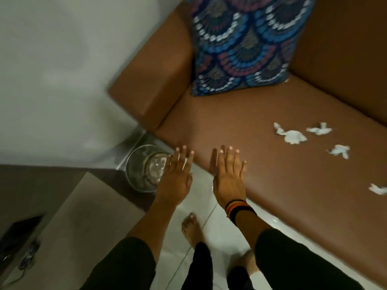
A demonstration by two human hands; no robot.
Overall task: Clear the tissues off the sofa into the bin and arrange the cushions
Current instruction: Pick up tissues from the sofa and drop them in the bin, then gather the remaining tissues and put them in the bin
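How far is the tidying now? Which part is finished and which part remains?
Partly done, at most. The bin on the floor by the sofa seems to hold some crumpled paper already. Nothing is in hand: the left hand and right hand are both open and empty. Several tissues remain on the seat. One patterned cushion leans in the corner; other cushions are out of view.

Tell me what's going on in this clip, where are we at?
A person stands at a brown sofa, both hands out flat and empty: the left hand above a metal bin on the floor by the sofa's arm, the right hand over the seat's front edge. Several crumpled tissues lie on the seat off to the right, not yet cleared. A patterned cushion stands propped in the sofa's corner.
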